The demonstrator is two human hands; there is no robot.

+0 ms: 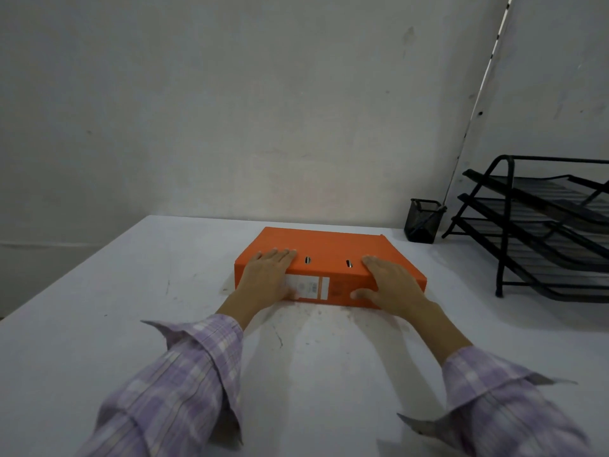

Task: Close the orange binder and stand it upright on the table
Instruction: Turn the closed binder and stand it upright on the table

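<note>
The orange binder [329,247] lies flat and closed on the white table [99,324], its spine with a white label facing me. My left hand [268,275] grips the left end of the spine, fingers on the top cover and thumb against the spine. My right hand [389,285] holds the right end the same way, fingers over the top edge and thumb low on the spine. Two small metal slots show on the cover between my hands.
A black mesh pen cup [423,221] stands at the back right by the wall. A black tiered wire paper tray [543,232] fills the right side of the table. Plaid sleeves cover both forearms.
</note>
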